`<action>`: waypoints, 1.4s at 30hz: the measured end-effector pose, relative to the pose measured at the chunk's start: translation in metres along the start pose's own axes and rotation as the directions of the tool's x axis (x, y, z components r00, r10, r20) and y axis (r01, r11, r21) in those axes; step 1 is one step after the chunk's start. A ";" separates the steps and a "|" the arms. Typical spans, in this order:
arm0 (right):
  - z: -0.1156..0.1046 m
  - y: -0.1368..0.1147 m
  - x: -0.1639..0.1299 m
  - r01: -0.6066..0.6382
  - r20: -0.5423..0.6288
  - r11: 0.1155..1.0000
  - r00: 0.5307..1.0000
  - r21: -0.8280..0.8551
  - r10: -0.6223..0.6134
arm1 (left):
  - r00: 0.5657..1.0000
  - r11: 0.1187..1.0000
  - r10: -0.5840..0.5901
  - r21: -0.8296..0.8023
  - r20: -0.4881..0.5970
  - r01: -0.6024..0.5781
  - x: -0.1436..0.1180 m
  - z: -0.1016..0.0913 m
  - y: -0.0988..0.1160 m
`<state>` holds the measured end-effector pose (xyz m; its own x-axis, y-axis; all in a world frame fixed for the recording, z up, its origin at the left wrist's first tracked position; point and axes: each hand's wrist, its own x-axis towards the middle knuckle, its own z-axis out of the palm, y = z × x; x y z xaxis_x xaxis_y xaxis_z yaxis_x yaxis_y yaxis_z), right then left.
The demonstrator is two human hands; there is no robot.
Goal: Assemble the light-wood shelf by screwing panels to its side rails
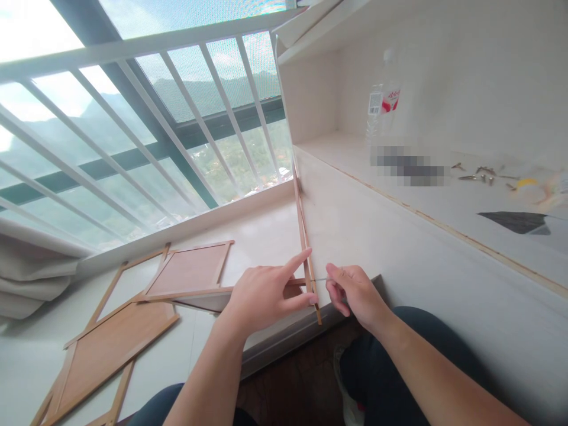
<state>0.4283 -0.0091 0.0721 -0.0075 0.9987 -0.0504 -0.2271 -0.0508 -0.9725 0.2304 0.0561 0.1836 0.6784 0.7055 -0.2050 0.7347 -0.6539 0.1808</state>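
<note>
My left hand [270, 296] reaches over a wooden panel frame [190, 293], its thumb and forefinger stretched apart against a narrow upright wooden frame [303, 234]. The other fingers are hidden behind the hand, around the joint of the two pieces. My right hand [355, 293] pinches a thin metal rod [320, 279] that looks like a hex key. Its far end meets the side of the upright frame, level with the gap between my left thumb and forefinger. The end inside my right fingers is mostly hidden.
More wooden frames with panels [119, 331] lie on the white ledge [266, 236] to the left. A shelf at right holds a plastic bottle [384, 103], loose screws [486, 174] and a dark scrap [515, 222]. White railings [199, 89] and a curtain [35, 266] stand beyond.
</note>
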 end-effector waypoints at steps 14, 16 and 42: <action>0.001 0.002 -0.012 0.223 -0.044 0.973 0.973 -0.064 -0.226 | 1.000 1.000 0.001 -0.013 0.003 -0.001 0.002 -0.001 0.003; -0.001 0.004 -0.013 0.233 -0.039 0.969 0.971 -0.087 -0.237 | 1.000 1.000 0.000 -0.020 0.003 0.000 0.002 -0.001 0.004; -0.013 0.007 -0.014 0.352 -0.285 0.896 0.860 -0.271 -0.424 | 1.000 1.000 0.003 -0.001 -0.007 -0.003 0.001 0.001 0.004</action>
<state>0.4392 -0.0237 0.0631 0.3672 0.8791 0.3039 0.0580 0.3044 -0.9508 0.2340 0.0546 0.1834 0.6807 0.7053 -0.1979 0.7326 -0.6559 0.1822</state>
